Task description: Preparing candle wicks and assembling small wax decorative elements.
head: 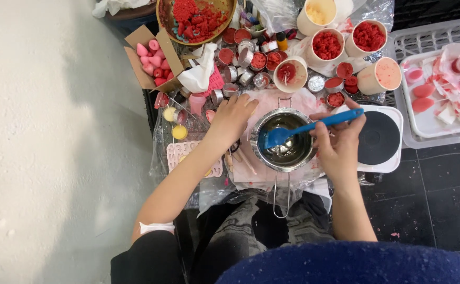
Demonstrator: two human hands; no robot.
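A small steel melting pot with a wire handle sits in the middle of the work surface, holding a clear liquid. My right hand grips a blue spatula whose blade dips into the pot. My left hand rests flat on the pink-stained sheet just left of the pot's rim, fingers together, holding nothing.
A white hot plate with a black disc stands right of the pot. Paper cups of red wax, small tins, a bowl of red crumbs and a box of pink cones crowd the back. A grey tray lies at right.
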